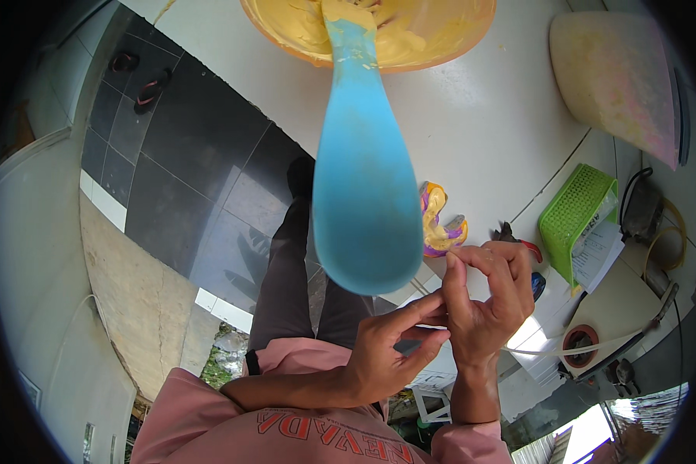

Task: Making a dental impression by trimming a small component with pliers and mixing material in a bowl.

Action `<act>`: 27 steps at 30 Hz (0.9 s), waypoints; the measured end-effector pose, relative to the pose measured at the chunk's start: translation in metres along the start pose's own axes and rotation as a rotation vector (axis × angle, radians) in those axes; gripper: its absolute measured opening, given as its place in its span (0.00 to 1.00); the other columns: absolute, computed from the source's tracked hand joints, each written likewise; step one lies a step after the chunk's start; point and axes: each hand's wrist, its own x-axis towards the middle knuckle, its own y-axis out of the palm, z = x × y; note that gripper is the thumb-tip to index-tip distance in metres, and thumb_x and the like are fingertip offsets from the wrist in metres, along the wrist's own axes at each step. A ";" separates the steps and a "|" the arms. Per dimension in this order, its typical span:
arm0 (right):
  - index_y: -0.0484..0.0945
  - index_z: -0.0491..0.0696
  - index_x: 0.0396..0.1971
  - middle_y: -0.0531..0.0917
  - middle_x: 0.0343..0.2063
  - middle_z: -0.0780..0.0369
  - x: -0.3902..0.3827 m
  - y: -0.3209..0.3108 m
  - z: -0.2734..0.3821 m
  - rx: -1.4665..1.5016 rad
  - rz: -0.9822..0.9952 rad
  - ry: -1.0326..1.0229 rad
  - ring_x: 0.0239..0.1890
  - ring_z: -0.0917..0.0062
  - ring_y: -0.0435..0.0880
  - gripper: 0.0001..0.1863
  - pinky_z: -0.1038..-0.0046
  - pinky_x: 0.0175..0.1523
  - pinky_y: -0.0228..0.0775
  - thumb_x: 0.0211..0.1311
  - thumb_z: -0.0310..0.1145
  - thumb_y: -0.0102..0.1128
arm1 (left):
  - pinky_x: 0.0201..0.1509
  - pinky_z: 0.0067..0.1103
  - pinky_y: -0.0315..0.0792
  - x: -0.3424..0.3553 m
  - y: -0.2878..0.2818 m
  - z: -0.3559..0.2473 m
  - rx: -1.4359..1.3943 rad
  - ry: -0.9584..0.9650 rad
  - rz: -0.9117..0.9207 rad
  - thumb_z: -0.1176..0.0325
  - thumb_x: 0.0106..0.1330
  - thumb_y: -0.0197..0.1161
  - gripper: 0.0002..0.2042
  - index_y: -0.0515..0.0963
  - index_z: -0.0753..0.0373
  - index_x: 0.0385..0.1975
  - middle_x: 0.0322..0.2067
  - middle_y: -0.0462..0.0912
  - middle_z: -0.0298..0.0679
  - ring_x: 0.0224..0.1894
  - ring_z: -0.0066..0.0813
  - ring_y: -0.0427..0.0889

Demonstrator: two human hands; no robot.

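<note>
My right hand (489,298) is raised in front of my chest, with thumb and index fingertip pressed together. What it pinches, if anything, is too small to make out. Beside it, my left hand (394,352) has bent fingers that reach to the right palm; its fingertips are partly hidden. Thin pale sticks (419,285) show just above the left index finger. Beyond the right fingertips lies a curved purple-and-orange piece (443,220) smeared with yellow cream. A blue spatula (367,178) stands out toward me from an orange bowl (410,68), its far end in thick yellow cream (429,27).
On the white surface (487,100) stand a large translucent tub (611,77) and a green basket (576,216) with papers (595,259). A tool with red handles (530,249) lies near the basket. Dark floor tiles (197,139) with sandals (151,91) are at left.
</note>
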 end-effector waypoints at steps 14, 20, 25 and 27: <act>0.83 0.50 0.29 0.77 0.25 0.64 0.006 0.009 0.000 -0.066 0.038 -0.107 0.27 0.72 0.73 0.13 0.72 0.30 0.63 0.40 0.22 0.72 | 0.52 0.23 0.78 -0.003 -0.007 0.006 -0.016 -0.073 -0.020 0.82 0.66 0.58 0.23 0.64 0.74 0.61 0.50 0.79 0.50 0.51 0.30 0.80; 0.83 0.50 0.29 0.77 0.25 0.64 0.008 0.007 0.004 -0.077 0.066 -0.098 0.28 0.72 0.74 0.13 0.72 0.31 0.64 0.39 0.22 0.72 | 0.52 0.23 0.78 -0.004 -0.009 0.006 -0.022 -0.123 -0.010 0.81 0.66 0.57 0.22 0.64 0.74 0.61 0.49 0.80 0.48 0.50 0.29 0.81; 0.83 0.50 0.29 0.77 0.25 0.64 0.009 0.006 0.004 -0.083 0.077 -0.098 0.27 0.72 0.74 0.13 0.71 0.31 0.64 0.39 0.22 0.72 | 0.53 0.23 0.78 -0.003 -0.010 0.007 0.017 -0.136 0.008 0.82 0.67 0.56 0.22 0.64 0.74 0.61 0.49 0.80 0.48 0.50 0.29 0.81; 0.83 0.49 0.29 0.77 0.25 0.64 0.009 0.005 0.005 -0.088 0.077 -0.106 0.27 0.72 0.74 0.13 0.71 0.31 0.64 0.39 0.22 0.72 | 0.53 0.23 0.78 -0.003 -0.010 0.007 0.024 -0.129 0.016 0.82 0.67 0.56 0.22 0.64 0.74 0.61 0.49 0.80 0.48 0.50 0.29 0.81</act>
